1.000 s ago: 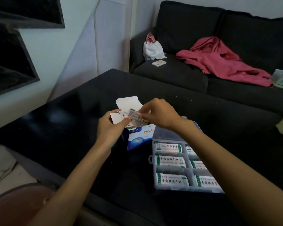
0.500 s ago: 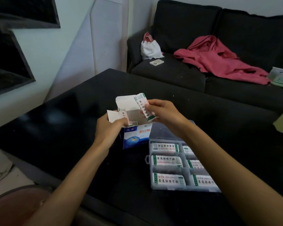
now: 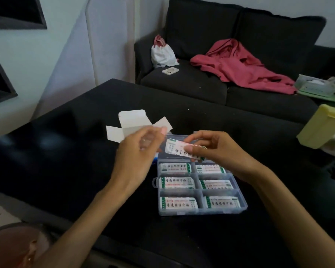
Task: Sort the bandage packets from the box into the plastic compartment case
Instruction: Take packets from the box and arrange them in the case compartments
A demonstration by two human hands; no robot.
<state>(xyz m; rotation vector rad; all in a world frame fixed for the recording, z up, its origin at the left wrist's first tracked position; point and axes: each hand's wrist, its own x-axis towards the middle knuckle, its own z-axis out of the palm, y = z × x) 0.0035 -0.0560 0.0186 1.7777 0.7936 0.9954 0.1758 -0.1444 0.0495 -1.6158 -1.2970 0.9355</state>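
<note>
While six packets (image 3: 175, 168) fill compartments, hands (image 3: 211, 147) hold one

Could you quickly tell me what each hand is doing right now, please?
Left hand: blurred, fingers loosely curled, seemingly empty; cannot be told for sure.
Right hand: closed on a bandage packet.

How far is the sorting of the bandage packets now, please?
Six compartments of the clear plastic compartment case already hold white bandage packets. The right hand pinches another white packet above the case; the left hand is blurred. The open white cardboard box stands behind; whether any packets remain inside is hidden.
</note>
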